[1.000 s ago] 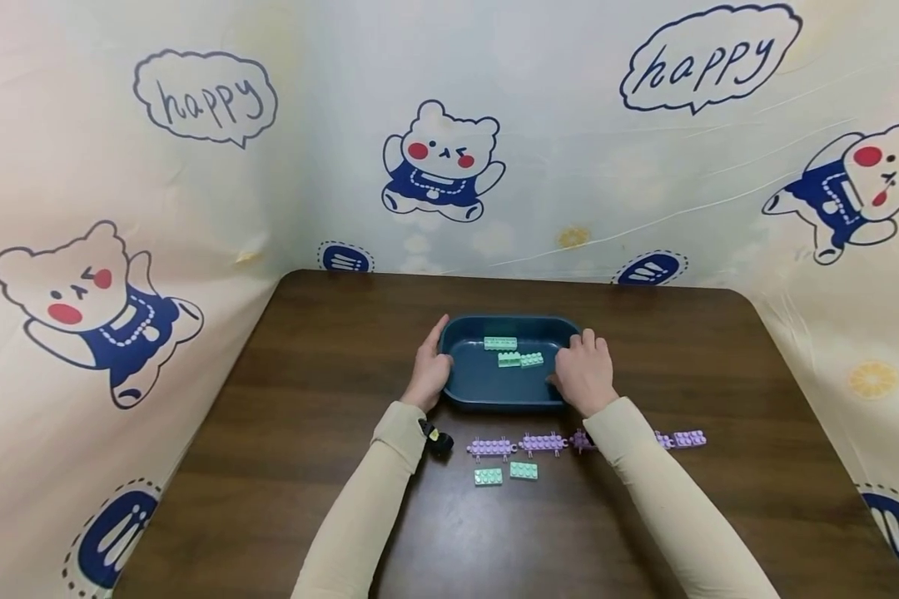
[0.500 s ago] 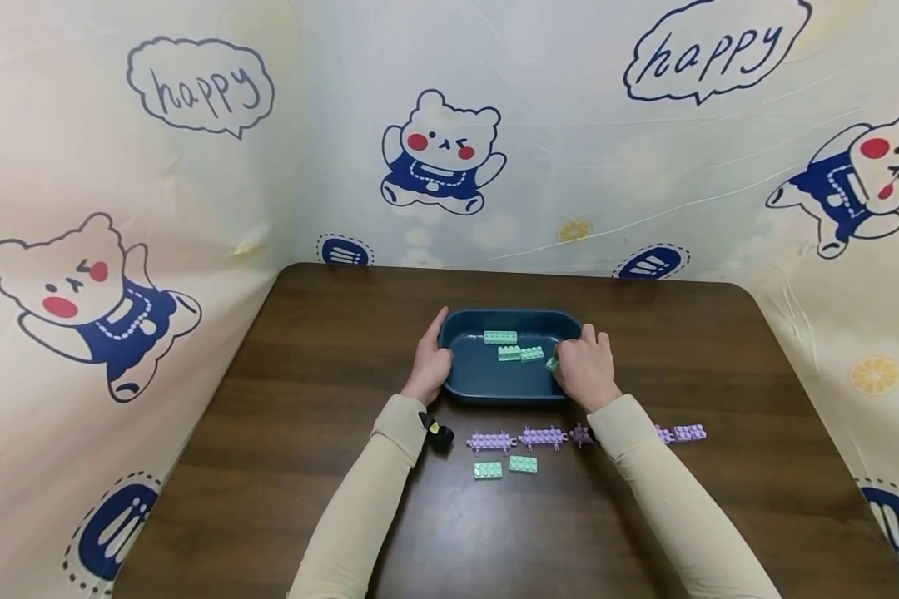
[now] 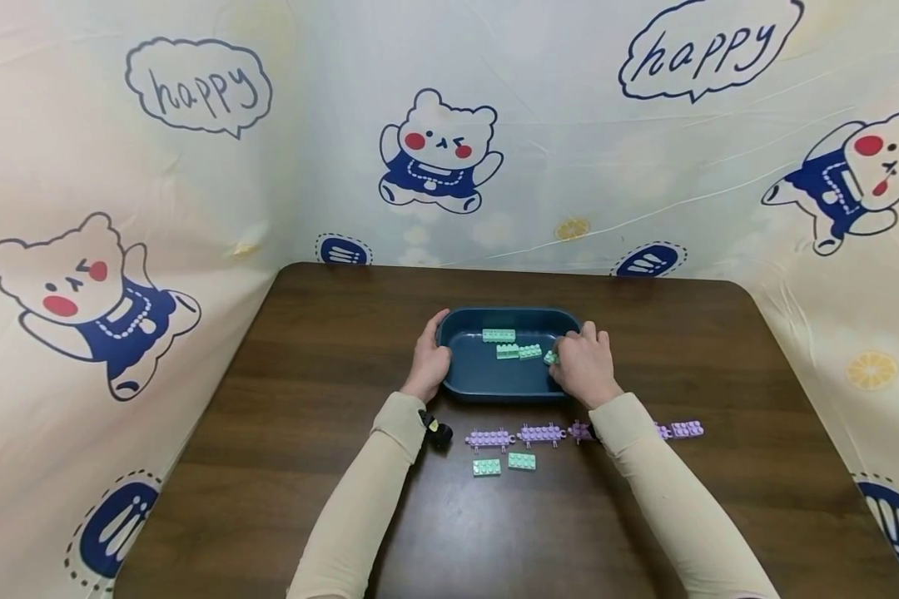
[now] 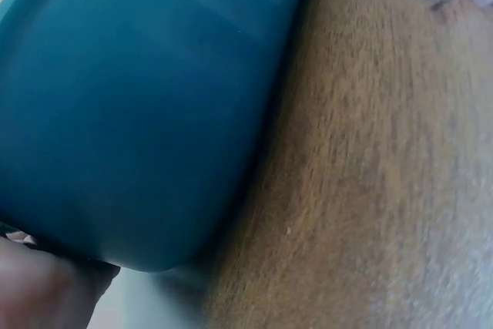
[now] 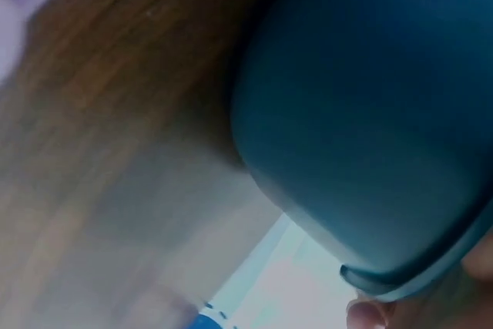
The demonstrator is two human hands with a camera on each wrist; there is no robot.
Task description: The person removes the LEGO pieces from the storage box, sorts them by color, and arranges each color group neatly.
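Note:
A dark teal tray [image 3: 505, 388] lies on the table, with several mint-green building bricks [image 3: 499, 335] inside. My left hand [image 3: 429, 363] grips its left end, the thumb over the rim and the fingers outside. At the right end, my right hand [image 3: 586, 366] holds the rim, with part of the hand reaching inside. A green brick [image 3: 550, 358] shows beside that hand, partly hidden by it. In the left wrist view the tray's outer wall [image 4: 139, 105] fills the upper left. In the right wrist view fingers [image 5: 368, 313] show beneath the tray's rim.
In front of the tray runs a row of purple brick pieces [image 3: 542, 433], partly covered by the right forearm. Two green bricks [image 3: 522, 462] lie nearer. Patterned cloth [image 3: 569, 158] stands around the brown wooden table [image 3: 330, 333].
The green brick beside my right hand has come into view from behind it. The whole scene has shifted slightly upward in the head view; both hands stay on the tray.

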